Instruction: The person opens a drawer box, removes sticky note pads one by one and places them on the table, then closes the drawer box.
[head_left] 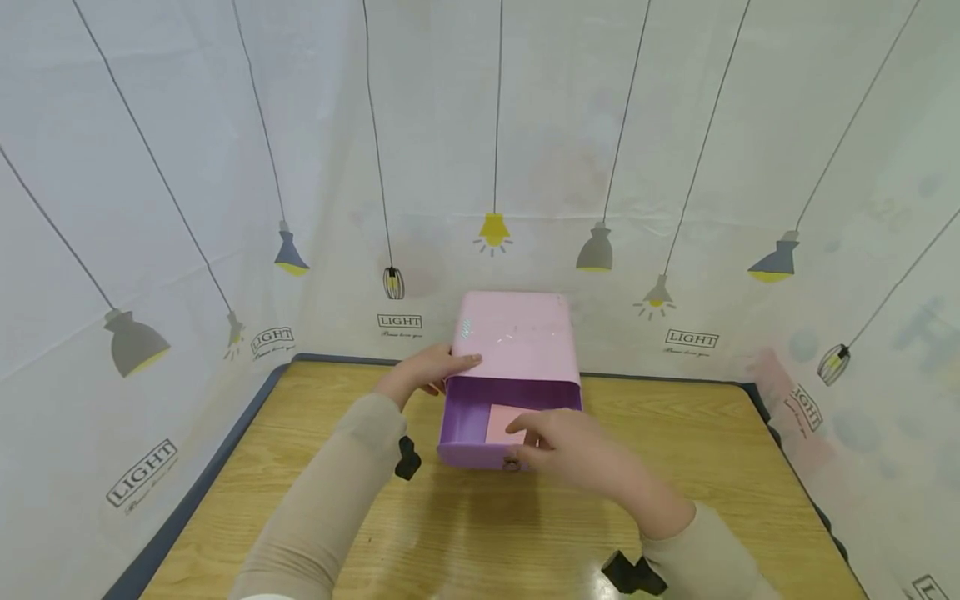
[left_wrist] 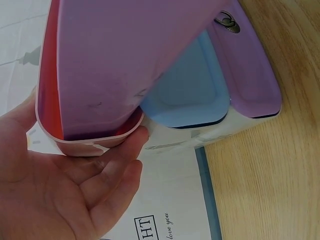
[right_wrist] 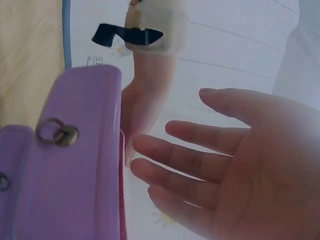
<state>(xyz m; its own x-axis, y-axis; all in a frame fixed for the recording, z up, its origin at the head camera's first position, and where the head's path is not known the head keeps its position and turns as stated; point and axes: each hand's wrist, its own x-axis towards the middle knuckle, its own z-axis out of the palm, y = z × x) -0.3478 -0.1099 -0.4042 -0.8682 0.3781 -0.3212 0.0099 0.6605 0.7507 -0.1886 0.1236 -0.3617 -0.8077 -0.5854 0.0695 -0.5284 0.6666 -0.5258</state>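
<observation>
A small pink drawer cabinet [head_left: 517, 333] stands on the wooden table against the back cloth. Its top purple drawer [head_left: 461, 454] is pulled out, and a pink square of paper [head_left: 498, 421] lies inside. My left hand [head_left: 431, 367] holds the cabinet's left upper edge, its thumb on top and fingers along the side. With fingers spread and nothing in them, my right hand [right_wrist: 240, 160] is beside the drawer front; in the head view it hovers over the drawer's right part, hiding some of the paper. A metal ring pull [right_wrist: 59, 132] hangs on the drawer front.
Below the pulled-out drawer, the left wrist view shows a blue drawer [left_wrist: 190, 95] and a lower purple drawer [left_wrist: 250, 70], both pushed in. White cloth [head_left: 540, 125] printed with lamps surrounds the wooden table [head_left: 360, 533] at the back and sides.
</observation>
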